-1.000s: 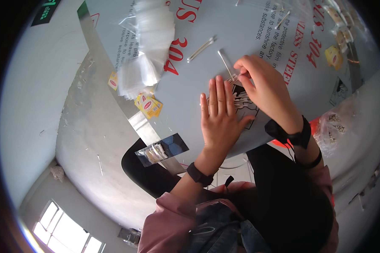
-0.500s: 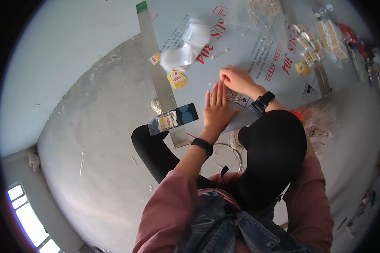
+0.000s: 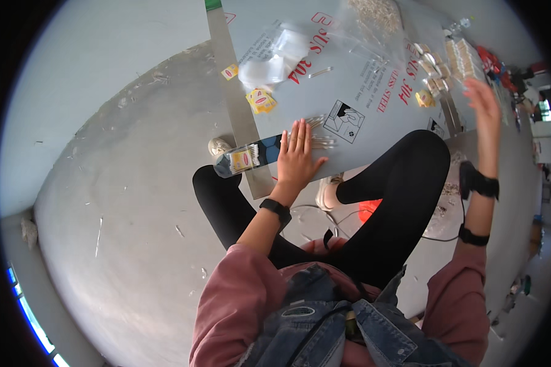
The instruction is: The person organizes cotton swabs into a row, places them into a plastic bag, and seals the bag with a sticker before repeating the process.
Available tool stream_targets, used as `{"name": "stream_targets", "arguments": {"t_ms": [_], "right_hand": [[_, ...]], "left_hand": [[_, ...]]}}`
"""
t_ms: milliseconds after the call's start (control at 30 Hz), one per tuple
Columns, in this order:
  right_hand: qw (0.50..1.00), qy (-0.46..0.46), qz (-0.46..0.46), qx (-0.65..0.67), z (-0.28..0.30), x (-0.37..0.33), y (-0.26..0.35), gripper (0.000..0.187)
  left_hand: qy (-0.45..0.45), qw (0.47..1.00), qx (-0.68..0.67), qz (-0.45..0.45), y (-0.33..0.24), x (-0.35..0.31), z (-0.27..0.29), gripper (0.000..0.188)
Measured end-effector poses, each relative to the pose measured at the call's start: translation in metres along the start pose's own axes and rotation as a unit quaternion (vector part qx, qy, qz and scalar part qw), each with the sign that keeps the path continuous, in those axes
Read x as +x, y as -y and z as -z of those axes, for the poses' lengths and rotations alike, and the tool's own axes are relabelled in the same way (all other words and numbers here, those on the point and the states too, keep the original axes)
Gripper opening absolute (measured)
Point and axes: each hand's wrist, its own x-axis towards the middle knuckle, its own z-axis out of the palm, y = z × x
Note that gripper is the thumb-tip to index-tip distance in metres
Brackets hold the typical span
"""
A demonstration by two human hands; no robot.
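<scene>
My left hand (image 3: 296, 160) lies flat, fingers stretched out, on the sheet-covered table (image 3: 355, 162). Loose cotton swabs (image 3: 323, 143) stick out past its fingers on the right; their other ends are hidden under it. Left of the hand, a dark strip with blue hexagons (image 3: 269, 150) runs up to its fingers. On that strip's outer end, over the table edge, sits a clear pack of cotton swabs (image 3: 243, 160) with a yellow card. My right hand (image 3: 485, 103) is raised at the right, nearest the stacked swab packs, fingers extended and nothing visible in it.
Clear plastic bags (image 3: 269, 68) and yellow cards (image 3: 261, 101) lie at the table's far left. Swab packs (image 3: 462, 60) are stacked at the far right, near another yellow bundle (image 3: 424, 98). A heap of swabs (image 3: 376, 13) is at the back. Cables (image 3: 337, 221) trail below the table.
My right hand has left the spot beside my left hand and swung far to the right. The left hand stays flat, and more swabs show beside it. The whole view has shifted slightly.
</scene>
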Motion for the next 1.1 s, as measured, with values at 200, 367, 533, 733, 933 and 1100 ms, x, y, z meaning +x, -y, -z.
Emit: {"name": "stream_targets", "arguments": {"t_ms": [200, 367, 533, 733, 933, 1100], "right_hand": [[0.985, -0.059, 0.048, 0.152, -0.042, -0.092, 0.066, 0.021], [0.932, 0.036, -0.047, 0.357, -0.212, -0.119, 0.018, 0.029], [0.942, 0.012, -0.076, 0.326, -0.292, -0.124, -0.019, 0.046], [0.938, 0.054, -0.064, 0.335, -0.322, -0.127, -0.009, 0.042], [0.929, 0.026, -0.063, 0.364, -0.328, -0.134, -0.001, 0.034], [0.965, -0.072, -0.039, 0.250, -0.297, -0.131, -0.029, 0.028]], "left_hand": [[-0.009, 1.000, 0.029, -0.008, -0.007, 0.034, -0.010, 0.098], [0.005, 0.999, 0.004, -0.041, -0.006, 0.037, -0.006, 0.090], [-0.233, 0.782, -0.535, 0.221, -0.003, 0.036, 0.009, 0.060], [-0.258, 0.727, -0.586, 0.249, -0.004, 0.051, 0.004, 0.060], [-0.199, 0.725, -0.625, 0.209, -0.002, 0.056, 0.009, 0.057], [-0.135, 0.910, -0.369, 0.134, -0.001, 0.039, 0.027, 0.066]]}}
